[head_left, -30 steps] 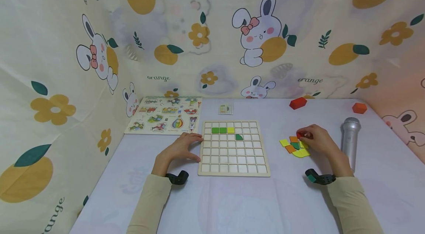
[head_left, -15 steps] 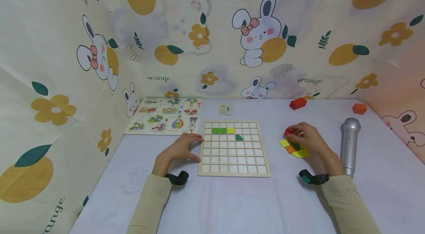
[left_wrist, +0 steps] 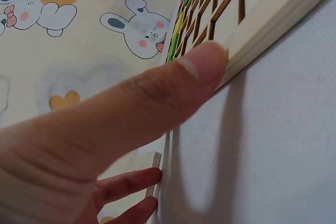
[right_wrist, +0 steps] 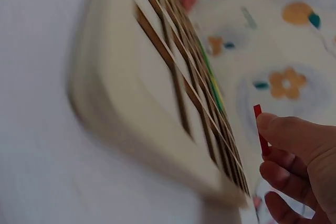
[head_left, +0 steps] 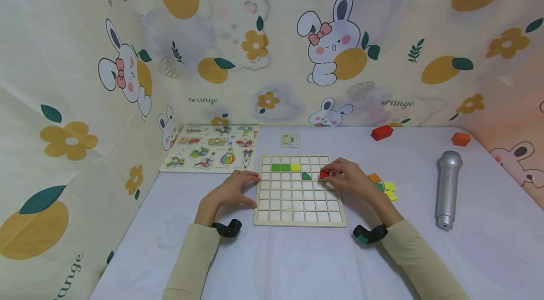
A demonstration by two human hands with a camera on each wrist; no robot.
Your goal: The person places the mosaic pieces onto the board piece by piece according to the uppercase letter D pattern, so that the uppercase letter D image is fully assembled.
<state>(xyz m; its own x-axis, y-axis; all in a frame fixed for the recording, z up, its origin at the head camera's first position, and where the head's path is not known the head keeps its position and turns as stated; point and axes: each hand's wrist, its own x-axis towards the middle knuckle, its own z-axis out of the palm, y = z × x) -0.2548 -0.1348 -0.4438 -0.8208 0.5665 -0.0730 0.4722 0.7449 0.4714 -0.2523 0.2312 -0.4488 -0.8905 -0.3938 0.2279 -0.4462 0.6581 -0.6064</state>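
Note:
A wooden grid board lies flat on the white-covered table. My left hand rests at its left edge; in the left wrist view the thumb touches the rim. Between thumb and fingers, my right hand pinches a small red tile over the board's right side. The right wrist view shows this red tile edge-on. In the upper rows sit two green square tiles, a yellow tile and a green quarter-round tile.
Right of the board lie loose tiles, including an orange one and yellow ones, partly hidden by the right arm. Farther right is a silver microphone. Two red blocks, a small patterned card and a picture puzzle board lie farther back.
My right hand has carried the red tile left from the loose pile to above the board's right side. My left hand stays at the board's left edge.

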